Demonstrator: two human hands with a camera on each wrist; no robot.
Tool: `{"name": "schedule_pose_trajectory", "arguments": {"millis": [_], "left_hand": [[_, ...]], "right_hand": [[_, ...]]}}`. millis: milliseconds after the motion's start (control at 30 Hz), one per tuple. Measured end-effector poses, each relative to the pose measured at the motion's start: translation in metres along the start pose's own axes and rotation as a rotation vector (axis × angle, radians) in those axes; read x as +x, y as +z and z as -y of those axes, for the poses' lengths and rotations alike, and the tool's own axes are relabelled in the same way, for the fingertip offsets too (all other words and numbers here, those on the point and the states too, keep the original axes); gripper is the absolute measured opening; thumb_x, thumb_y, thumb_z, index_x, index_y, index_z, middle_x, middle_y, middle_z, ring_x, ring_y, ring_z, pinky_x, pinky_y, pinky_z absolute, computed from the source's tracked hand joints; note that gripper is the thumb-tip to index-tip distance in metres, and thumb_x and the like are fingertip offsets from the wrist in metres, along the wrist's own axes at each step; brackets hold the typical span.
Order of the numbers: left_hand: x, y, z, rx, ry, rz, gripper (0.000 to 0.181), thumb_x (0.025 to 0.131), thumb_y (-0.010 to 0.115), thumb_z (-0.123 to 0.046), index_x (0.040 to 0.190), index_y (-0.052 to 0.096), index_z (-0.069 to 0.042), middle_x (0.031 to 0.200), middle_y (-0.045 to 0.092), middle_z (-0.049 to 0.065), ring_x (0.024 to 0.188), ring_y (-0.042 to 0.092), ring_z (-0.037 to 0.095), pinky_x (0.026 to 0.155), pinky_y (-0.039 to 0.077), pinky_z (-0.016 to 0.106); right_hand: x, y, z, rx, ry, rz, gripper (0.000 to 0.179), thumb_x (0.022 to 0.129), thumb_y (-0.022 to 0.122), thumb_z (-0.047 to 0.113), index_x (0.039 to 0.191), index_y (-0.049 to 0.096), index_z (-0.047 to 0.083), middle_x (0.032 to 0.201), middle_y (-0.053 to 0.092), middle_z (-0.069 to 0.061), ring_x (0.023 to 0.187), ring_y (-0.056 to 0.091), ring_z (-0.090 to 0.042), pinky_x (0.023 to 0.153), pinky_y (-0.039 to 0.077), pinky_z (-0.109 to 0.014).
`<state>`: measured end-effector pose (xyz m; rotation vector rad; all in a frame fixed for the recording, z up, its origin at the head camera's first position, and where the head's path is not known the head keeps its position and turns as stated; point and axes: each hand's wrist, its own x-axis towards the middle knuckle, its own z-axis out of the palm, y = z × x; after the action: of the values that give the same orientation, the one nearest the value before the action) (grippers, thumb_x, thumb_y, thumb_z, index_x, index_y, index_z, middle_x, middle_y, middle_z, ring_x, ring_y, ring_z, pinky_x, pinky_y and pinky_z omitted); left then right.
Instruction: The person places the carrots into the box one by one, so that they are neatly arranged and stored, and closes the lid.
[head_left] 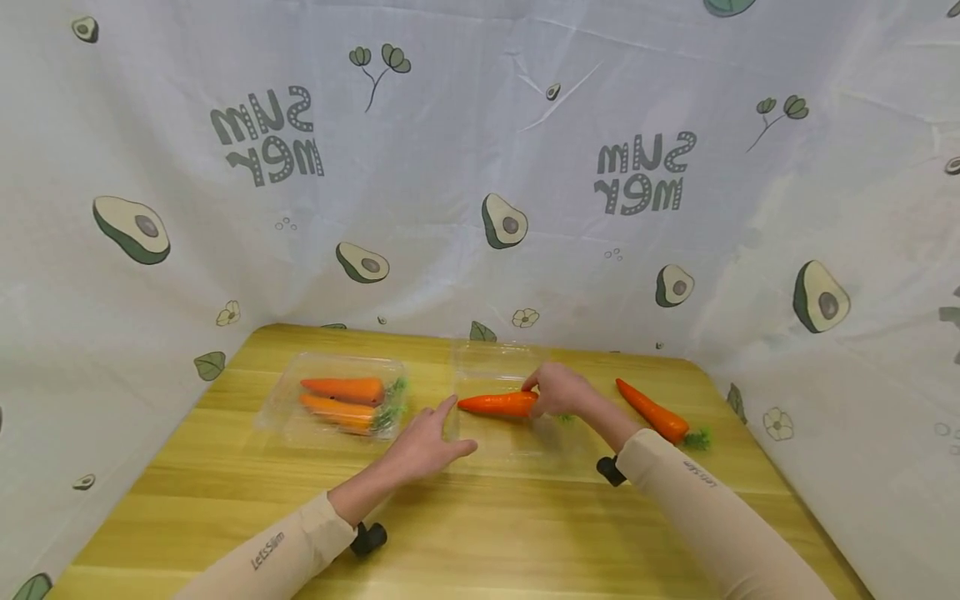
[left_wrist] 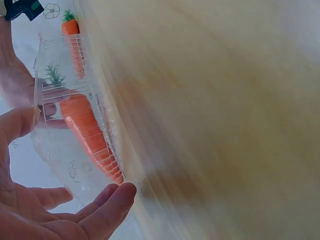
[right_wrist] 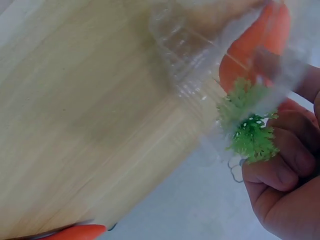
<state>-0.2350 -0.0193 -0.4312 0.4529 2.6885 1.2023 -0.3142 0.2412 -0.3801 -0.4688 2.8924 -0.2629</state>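
My right hand [head_left: 561, 390] grips an orange carrot [head_left: 495, 405] near its thick end, inside a clear plastic box [head_left: 498, 446] whose lid [head_left: 498, 358] stands up at the back. The carrot's tip points left; its green leafy top [right_wrist: 250, 122] shows beside my curled fingers in the right wrist view. My left hand [head_left: 423, 446] is at the box's left side, thumb and fingers spread, nothing held. In the left wrist view, the fingertips [left_wrist: 125, 192] lie close to the carrot's tip and the box's rim; whether they touch the plastic I cannot tell.
To the left, another clear box [head_left: 288, 425] holds two carrots [head_left: 341, 389]. A loose carrot [head_left: 652, 410] lies on the wooden table [head_left: 480, 533] at the right, beyond my right wrist. A printed white curtain [head_left: 450, 167] surrounds the table's back and sides.
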Motion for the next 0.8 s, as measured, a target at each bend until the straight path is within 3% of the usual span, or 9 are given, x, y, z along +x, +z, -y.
{"name": "schedule_pose_trajectory", "arguments": {"millis": [200, 633, 700, 800], "left_hand": [[0.0, -0.001, -0.001, 0.018, -0.006, -0.004, 0.085, 0.09, 0.071, -0.048, 0.159, 0.032, -0.017, 0.154, 0.039, 0.029, 0.143, 0.037, 0.046, 0.109, 0.036, 0.066], [0.0, -0.001, -0.006, 0.051, -0.032, -0.017, 0.086, 0.091, 0.07, -0.049, 0.16, 0.031, -0.016, 0.156, 0.035, 0.029, 0.145, 0.034, 0.047, 0.111, 0.033, 0.067], [0.0, 0.0, -0.006, 0.049, -0.032, -0.015, 0.086, 0.091, 0.07, -0.049, 0.16, 0.031, -0.016, 0.156, 0.036, 0.029, 0.145, 0.033, 0.046, 0.111, 0.033, 0.067], [0.0, 0.0, -0.006, 0.041, -0.029, -0.016, 0.086, 0.091, 0.071, -0.048, 0.16, 0.031, -0.015, 0.156, 0.037, 0.029, 0.145, 0.034, 0.047, 0.111, 0.033, 0.067]], "right_hand": [[0.004, 0.009, -0.004, -0.115, 0.021, -0.031, 0.044, 0.073, 0.081, 0.01, 0.117, 0.077, 0.016, 0.12, 0.071, -0.004, 0.096, 0.06, -0.022, 0.071, 0.051, -0.037], [-0.006, 0.011, 0.005, -0.115, 0.055, -0.087, 0.048, 0.078, 0.08, 0.007, 0.125, 0.071, 0.012, 0.133, 0.065, -0.012, 0.117, 0.061, -0.032, 0.077, 0.056, -0.047], [-0.011, 0.009, 0.005, -0.097, 0.055, -0.098, 0.048, 0.079, 0.08, 0.008, 0.125, 0.071, 0.012, 0.133, 0.065, -0.012, 0.116, 0.062, -0.032, 0.077, 0.056, -0.045], [-0.019, 0.005, 0.003, -0.049, 0.055, -0.122, 0.047, 0.08, 0.079, 0.011, 0.126, 0.07, 0.011, 0.12, 0.07, -0.011, 0.097, 0.064, -0.027, 0.069, 0.052, -0.039]]}}
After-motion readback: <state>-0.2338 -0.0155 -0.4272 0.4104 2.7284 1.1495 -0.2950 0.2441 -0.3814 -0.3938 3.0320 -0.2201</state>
